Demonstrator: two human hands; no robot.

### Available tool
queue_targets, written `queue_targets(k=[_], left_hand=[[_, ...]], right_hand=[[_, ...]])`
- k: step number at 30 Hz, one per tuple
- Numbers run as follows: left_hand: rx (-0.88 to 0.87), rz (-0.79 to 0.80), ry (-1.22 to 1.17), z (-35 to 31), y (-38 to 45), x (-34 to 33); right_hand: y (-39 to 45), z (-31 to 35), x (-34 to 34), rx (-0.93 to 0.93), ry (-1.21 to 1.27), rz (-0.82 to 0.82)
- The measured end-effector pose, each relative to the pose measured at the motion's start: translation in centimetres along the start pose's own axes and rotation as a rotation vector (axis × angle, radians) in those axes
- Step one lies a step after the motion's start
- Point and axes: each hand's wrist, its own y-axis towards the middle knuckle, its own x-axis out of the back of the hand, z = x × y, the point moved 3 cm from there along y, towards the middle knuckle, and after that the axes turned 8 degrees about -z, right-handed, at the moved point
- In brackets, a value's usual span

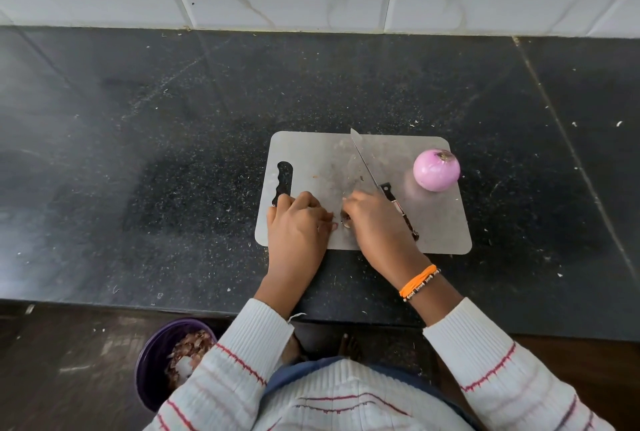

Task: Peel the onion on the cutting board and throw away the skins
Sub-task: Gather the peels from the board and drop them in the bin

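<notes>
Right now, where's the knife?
Head view: the knife lies diagonally on the cutting board, blade tip toward the wall, just right of the right hand and left of the peeled onion.

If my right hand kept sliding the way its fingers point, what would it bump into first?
Probably the left hand: the right hand points left across the cutting board, with only small skin scraps between them.

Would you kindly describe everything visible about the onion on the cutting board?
The onion is round, smooth and pale pink-purple, apparently already peeled, with a brownish trimmed end facing up and away. It sits whole near the far right corner of the grey cutting board, to the right of the knife. Neither hand touches it.
</notes>
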Motion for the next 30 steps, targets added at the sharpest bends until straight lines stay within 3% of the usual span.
queue_targets(k=[9, 16, 19, 24, 27, 30], left_hand=[[-0.082, -0.088, 0.076, -2.0, 0.1, 0.0], [-0.137, 0.019, 0.243, -2.1, -0.3, -1.4], [-0.018, -0.014, 0.178, -2.0, -0.8, -1.2], [0.314, -0.040, -0.170, -1.0, -1.6, 1.8], [0.529, -0.043, -0.509, 0.9, -2.8, 3.7], [0.728, -0.092, -0.701, 2.7, -5.2, 6.3]], right_hand=[[-0.2, 0.5, -0.5, 0.026, -0.048, -0.067], [0.7, -0.1, -0.3, 0.060, -0.029, -0.043], [1.5, -2.4, -0.4, -0.173, 0.269, -0.007], [0.7, -2.6, -0.2, -0.642, 1.130, 0.140], [0.2, 0.0, 0.4, -0.674, 1.371, 0.229], [-0.6, 3.9, 0.5, -0.666, 1.527, 0.359]])
